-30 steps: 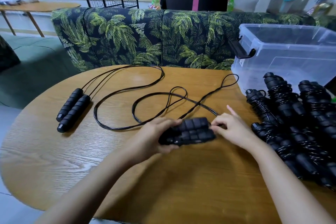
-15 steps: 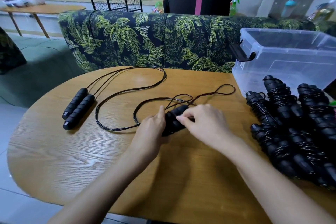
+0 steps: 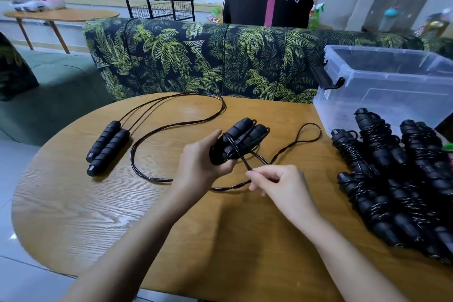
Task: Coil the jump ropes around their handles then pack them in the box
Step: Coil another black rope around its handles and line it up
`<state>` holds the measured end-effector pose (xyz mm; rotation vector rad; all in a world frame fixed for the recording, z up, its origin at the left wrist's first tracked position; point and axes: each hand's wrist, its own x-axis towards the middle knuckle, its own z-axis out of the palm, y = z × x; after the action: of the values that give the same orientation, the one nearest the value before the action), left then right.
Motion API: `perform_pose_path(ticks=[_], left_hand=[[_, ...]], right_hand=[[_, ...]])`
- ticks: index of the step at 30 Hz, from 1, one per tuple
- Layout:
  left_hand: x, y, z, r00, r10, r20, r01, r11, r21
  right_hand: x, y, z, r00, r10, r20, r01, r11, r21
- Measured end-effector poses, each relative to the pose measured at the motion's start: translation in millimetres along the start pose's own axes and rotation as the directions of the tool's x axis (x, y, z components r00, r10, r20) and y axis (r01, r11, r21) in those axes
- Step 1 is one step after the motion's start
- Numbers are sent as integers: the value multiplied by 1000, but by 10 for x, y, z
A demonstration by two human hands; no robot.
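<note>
Left hand (image 3: 203,162) grips 2 black handles (image 3: 245,135) held side by side, lifted off the counter (image 3: 110,223), far ends tilted up and away. Fingers curl under the near ends, thumb on the left side. The cord (image 3: 241,157) crosses over the handles at the near end, about 1 turn visible. It then runs down to the right hand (image 3: 282,184).

Right hand pinches the cord between thumb and forefinger, just right of and below the left hand, other fingers loosely curled. The rest of the cord trails on the counter: 1 stretch under the hands, 1 narrow loop lying toward the box (image 3: 392,86).

2nd rope (image 3: 107,147) lies on the left of the counter, uncoiled, 2 handles touching side by side. Its cord runs toward the far edge and curves back. Can't tell where it ends under the hands.

Pile (image 3: 392,179) of coiled ropes, cords wrapped round the handles, on the right of the counter, well apart from the hands. Count unclear.

Box is clear plastic, top open, at the far right corner just behind the pile, black latch (image 3: 326,78) on its left end.

Palm-print sofa (image 3: 183,56) behind the counter. A person (image 3: 269,0) in a black "Game world" top stands behind the sofa, back to the camera.
</note>
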<state>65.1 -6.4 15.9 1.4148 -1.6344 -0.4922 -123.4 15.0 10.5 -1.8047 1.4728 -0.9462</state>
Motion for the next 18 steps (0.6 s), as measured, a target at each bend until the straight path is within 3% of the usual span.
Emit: perform_pose_path(ticks=[4,6,12,18], left_hand=[[-2,14,-52,991,-50,126,81,964,-252],[-10,39,-58,977,-29,213,92,952,-292],[-31,157,6,978,61,200,-30,987,-156],[-10,191,106,993,73,91,-73,997,-2]], right_hand=[[112,-44,-16,990,105,96,-130,942,311],[135,-60,3,987,121,108,-154,909,387],[110,-69,51,996,63,59,-83,894,439],[55,9,47,997,-65,48,50,962,269]])
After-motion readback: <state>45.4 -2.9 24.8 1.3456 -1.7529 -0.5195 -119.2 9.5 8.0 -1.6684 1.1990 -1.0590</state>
